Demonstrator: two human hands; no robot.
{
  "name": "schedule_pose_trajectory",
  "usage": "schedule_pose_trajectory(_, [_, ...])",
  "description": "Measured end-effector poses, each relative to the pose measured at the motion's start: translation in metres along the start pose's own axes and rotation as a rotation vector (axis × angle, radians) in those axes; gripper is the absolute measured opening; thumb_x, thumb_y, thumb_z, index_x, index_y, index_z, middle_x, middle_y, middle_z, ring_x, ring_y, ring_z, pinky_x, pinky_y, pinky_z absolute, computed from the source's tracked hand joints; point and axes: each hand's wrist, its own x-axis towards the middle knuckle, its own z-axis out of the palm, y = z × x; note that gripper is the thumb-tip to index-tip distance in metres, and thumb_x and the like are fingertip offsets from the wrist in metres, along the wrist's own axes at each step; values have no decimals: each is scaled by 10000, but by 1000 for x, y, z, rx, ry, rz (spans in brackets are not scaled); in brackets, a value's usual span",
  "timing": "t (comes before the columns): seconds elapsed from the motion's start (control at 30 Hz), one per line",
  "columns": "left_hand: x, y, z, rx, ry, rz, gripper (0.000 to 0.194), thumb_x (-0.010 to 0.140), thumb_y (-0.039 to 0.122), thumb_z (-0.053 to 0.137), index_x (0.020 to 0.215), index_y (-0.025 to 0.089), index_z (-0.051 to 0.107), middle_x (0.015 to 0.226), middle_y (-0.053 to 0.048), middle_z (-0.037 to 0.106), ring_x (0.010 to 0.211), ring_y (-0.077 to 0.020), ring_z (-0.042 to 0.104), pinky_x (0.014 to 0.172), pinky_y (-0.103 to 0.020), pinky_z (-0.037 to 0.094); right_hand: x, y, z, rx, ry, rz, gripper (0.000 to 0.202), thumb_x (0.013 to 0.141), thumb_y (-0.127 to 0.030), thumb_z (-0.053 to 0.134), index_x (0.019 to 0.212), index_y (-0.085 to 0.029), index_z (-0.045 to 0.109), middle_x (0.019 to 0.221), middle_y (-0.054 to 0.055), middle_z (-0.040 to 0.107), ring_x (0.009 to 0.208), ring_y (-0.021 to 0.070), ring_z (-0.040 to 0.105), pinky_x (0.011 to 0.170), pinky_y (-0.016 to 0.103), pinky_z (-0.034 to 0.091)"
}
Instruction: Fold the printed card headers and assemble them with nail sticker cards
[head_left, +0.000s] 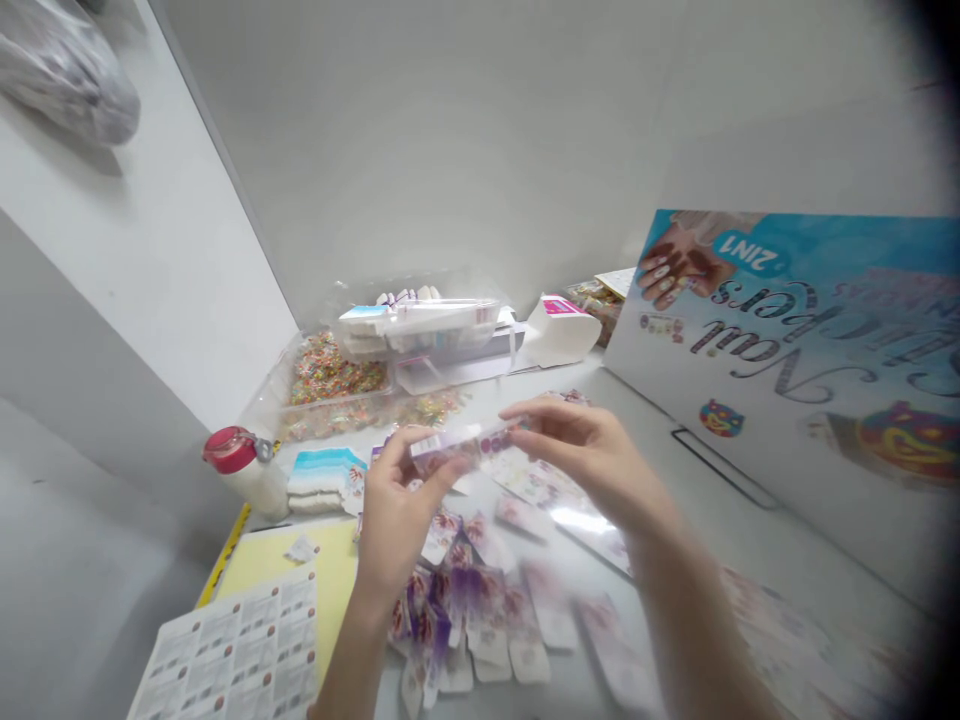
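My left hand (401,515) grips the left end of a small flat nail sticker pack (481,446) between thumb and fingers. The pack is held tilted above the table, with dark round nail shapes printed on it. At its other end my right hand (592,450) has thumb and fingertips closed on the edge. Below the hands lies a loose spread of purple and white printed cards (480,590), some blurred. Behind my right hand are clear glossy sticker sheets (592,530), partly hidden by the wrist.
A red-lidded bottle (244,465) stands left, beside stacked blue cards (322,475). Label sheets (232,650) lie on yellow paper (330,560). Behind are a clear tub of colourful bits (337,370) and a white carton (562,335). A large printed box (787,370) stands right.
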Motion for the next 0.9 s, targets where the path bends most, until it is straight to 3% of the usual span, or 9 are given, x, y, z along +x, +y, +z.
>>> schedule_pose_trajectory(0.1, [-3,6,3,41,-32,2,294,685,319,767,885,219,576,832,19,616,755,-131,584,646,-208,464,-5,-3,4,-43,-10,-119,203,777,-310,685,966,-239,707,811,10,559,656,115,522,565,263,424])
schedule_pose_trajectory(0.17, [-5,8,5,54,-85,-3,284,685,278,766,873,222,561,888,10,628,846,-161,607,682,-224,474,-8,-5,8,-36,11,-145,248,774,-260,692,1018,-240,661,800,0,559,705,134,559,616,275,458])
schedule_pose_trajectory(0.27, [-8,12,4,104,-170,-2,288,695,234,756,897,237,550,919,14,640,929,-185,609,717,-237,474,-13,-12,16,-81,71,-200,164,771,-196,695,920,-221,630,785,-7,583,718,141,583,648,280,470])
schedule_pose_trajectory(0.37, [-10,14,2,202,-222,2,298,705,236,749,937,251,562,889,26,645,879,-174,609,722,-244,462,-16,-17,21,-258,61,-336,48,803,-160,657,818,-205,664,818,16,596,739,143,578,667,281,454])
schedule_pose_trajectory(0.47, [-10,16,1,222,-198,-16,281,728,235,728,942,250,547,819,43,650,777,-153,611,686,-238,456,-17,-19,20,-384,-27,-424,126,869,-167,570,886,-216,685,845,31,585,765,146,564,674,283,445])
schedule_pose_trajectory(0.57, [-9,16,2,186,-183,-11,265,748,243,709,949,247,537,846,36,657,773,-151,610,667,-235,462,-17,-17,16,-420,-141,-408,163,910,-218,519,989,-244,659,890,29,616,813,155,569,704,295,445])
schedule_pose_trajectory(0.63, [-9,16,3,177,-188,20,210,778,281,682,939,239,553,872,21,648,813,-159,603,676,-238,466,-17,-17,15,-436,-148,-383,142,905,-269,541,1001,-251,643,890,19,630,831,162,570,729,309,442])
schedule_pose_trajectory(0.8, [-12,14,5,217,-216,58,167,829,361,618,922,230,569,838,12,610,786,-156,575,663,-238,458,-18,-16,15,-493,-130,-326,223,925,-318,490,820,-230,665,853,32,532,810,162,522,718,316,427])
schedule_pose_trajectory(0.9, [-11,11,6,286,-230,79,147,847,350,594,933,234,566,877,9,597,787,-148,554,670,-240,450,-17,-15,14,-447,-177,-253,258,938,-322,458,826,-231,673,859,33,498,806,160,513,717,317,433])
